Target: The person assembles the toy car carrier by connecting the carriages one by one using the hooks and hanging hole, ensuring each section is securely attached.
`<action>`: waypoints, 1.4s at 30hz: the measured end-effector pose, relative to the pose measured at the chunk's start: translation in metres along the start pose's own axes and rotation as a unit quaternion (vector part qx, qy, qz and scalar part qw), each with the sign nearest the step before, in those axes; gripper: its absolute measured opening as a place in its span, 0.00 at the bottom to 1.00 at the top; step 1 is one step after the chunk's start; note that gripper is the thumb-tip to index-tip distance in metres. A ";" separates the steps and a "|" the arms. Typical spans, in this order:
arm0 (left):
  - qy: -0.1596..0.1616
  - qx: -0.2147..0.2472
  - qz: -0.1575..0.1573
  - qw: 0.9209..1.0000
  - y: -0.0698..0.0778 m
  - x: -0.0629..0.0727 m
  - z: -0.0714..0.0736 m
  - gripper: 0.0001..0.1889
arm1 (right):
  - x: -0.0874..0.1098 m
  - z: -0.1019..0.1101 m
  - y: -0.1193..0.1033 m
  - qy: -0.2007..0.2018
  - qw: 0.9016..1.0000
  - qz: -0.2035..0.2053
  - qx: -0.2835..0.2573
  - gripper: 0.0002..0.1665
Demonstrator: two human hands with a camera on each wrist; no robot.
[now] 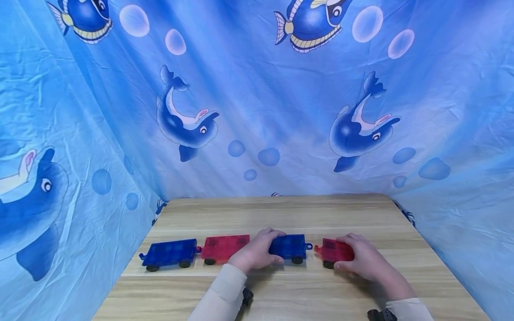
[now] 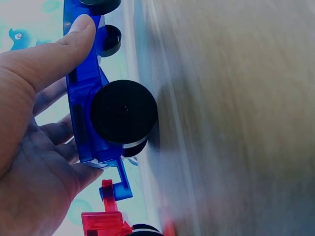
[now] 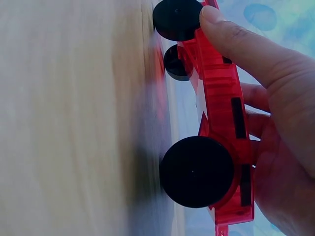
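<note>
My left hand (image 1: 259,250) grips a translucent blue toy train car (image 1: 291,246) by its long sides, thumb along the near edge in the left wrist view. Its black wheels (image 2: 124,112) are at the wood surface, and its rear hook (image 2: 123,184) meets the red loop of the car behind. To the right, my right hand (image 1: 363,258) holds a translucent red toy train car (image 1: 335,250), thumb on the near side by a wheel (image 3: 178,18). A small gap separates the red car's left hook (image 1: 317,249) from the blue car's ring (image 1: 308,246).
Left of my left hand, another red car (image 1: 225,248) stands joined to another blue car (image 1: 170,253) at the row's left end. All stand on a light wood table (image 1: 281,211). A blue curtain (image 1: 249,111) with dolphins and fish encloses the back and sides.
</note>
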State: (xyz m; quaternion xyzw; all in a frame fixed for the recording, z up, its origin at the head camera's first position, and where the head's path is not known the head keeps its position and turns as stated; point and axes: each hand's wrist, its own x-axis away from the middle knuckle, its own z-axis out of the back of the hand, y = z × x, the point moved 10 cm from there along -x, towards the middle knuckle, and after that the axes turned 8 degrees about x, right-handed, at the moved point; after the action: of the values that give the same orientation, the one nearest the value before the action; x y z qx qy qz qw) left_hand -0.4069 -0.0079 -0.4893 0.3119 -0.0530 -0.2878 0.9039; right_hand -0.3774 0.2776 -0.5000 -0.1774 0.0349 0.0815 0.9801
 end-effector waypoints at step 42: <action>0.006 -0.040 -0.013 0.999 0.013 0.000 -0.006 0.37 | 0.000 0.000 -0.016 0.007 0.999 0.033 -0.012 0.51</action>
State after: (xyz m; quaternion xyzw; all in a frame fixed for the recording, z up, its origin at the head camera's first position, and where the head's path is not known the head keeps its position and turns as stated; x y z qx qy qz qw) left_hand -0.3989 0.0032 -0.4864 0.2779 -0.0324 -0.2997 0.9121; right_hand -0.3744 0.2625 -0.4949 -0.1883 0.0463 0.1130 0.9745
